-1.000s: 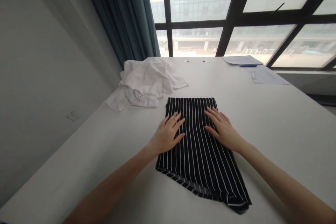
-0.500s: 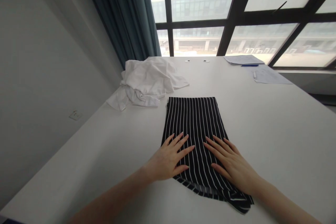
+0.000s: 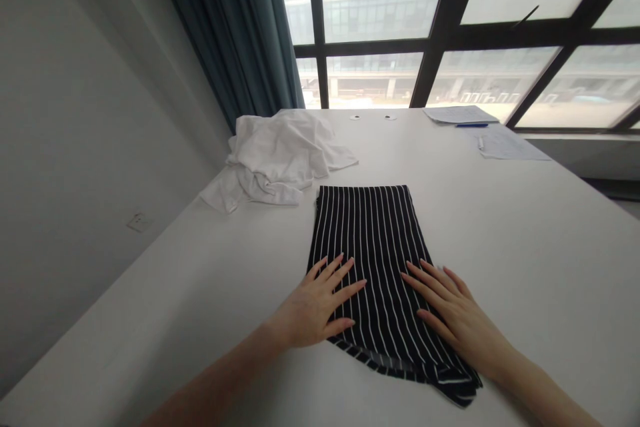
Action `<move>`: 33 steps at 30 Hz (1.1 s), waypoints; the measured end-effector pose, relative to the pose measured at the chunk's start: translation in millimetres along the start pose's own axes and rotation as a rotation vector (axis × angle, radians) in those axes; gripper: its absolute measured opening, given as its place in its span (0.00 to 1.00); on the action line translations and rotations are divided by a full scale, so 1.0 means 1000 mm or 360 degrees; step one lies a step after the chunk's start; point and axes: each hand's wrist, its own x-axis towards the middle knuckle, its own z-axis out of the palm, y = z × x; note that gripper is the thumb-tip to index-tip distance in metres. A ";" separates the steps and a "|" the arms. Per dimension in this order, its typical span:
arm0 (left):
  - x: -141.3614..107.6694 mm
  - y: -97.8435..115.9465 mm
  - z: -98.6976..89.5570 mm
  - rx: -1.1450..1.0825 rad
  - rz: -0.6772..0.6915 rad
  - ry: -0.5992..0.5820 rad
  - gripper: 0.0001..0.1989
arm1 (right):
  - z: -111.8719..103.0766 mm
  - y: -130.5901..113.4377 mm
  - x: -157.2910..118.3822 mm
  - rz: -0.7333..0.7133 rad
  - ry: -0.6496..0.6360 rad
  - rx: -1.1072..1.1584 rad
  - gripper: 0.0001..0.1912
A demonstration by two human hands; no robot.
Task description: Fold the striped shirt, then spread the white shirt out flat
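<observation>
Left hand (image 3: 311, 310) and right hand (image 3: 463, 321) open, spread flat, gripping nothing, on black striped cloth (image 3: 370, 233). Both just slid down it, so more of far part shows. Cloth under and between hands on desk (image 3: 530, 240); crumpled white cloth (image 3: 285, 150) past left hand.

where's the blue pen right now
In the head view, the blue pen lies at the far right of the white table, along the near edge of the upper paper, close to the window.

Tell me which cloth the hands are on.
The black striped cloth: the left hand and right hand lie on it, while the plain white cloth sits crumpled, untouched.
</observation>
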 end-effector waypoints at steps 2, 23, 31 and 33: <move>0.000 0.000 -0.001 -0.0006 0.0006 -0.0004 0.32 | 0.000 0.001 0.000 0.0014 0.0008 0.0024 0.29; -0.004 -0.009 -0.009 -0.0216 0.0491 0.0182 0.16 | -0.017 0.027 -0.006 -0.0065 -0.0040 0.0512 0.34; -0.003 -0.003 0.006 -0.0191 0.0597 0.0534 0.10 | -0.039 0.023 -0.018 -0.0067 -0.0232 0.0307 0.37; -0.002 -0.001 0.005 -0.0359 0.0455 0.0544 0.12 | -0.042 0.020 -0.025 -0.0077 -0.0236 0.0294 0.38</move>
